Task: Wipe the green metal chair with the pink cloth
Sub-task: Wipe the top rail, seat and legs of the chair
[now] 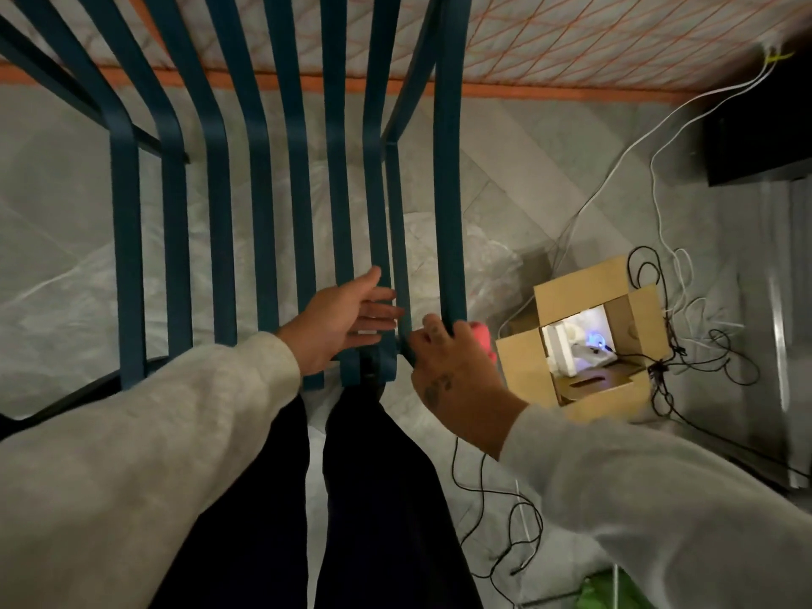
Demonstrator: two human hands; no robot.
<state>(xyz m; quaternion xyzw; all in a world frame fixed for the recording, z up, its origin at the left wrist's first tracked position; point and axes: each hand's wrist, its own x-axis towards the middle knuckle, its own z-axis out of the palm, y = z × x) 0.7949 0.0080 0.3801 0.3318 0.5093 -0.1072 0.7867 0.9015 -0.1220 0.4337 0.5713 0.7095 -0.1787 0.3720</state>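
1. The pink cloth [483, 340] sits bunched inside the right hand [444, 367], only a small pink bulge showing past the knuckles at the hand's 2 o'clock.
2. That right hand has its grip curled tight round the outermost slat of the green metal chair [448, 191], cloth pressed against the metal near the slat's lower end.
3. The chair, teal-green flat metal slats curving away toward 12 o'clock, fills the upper left and centre of view.
4. The left hand [347, 320] is at 9 o'clock from the right one, palm open, fingers spread and extended, fingertips touching the neighbouring slats; it grips nothing.
5. Both arms wear light grey sleeves [132, 454]; dark trouser legs [373, 498] hang down at 6 o'clock below the slat ends.
6. At 3 o'clock of the right hand, an open brown cardboard box [589, 345] stands on the pale tiled floor [505, 169], something white and a blue glow inside.
7. Black and white cables [685, 327] tangle around the box and trail off toward 1 o'clock.
8. Across 12 o'clock runs an orange-edged mattress with an orange diamond pattern [593, 46].
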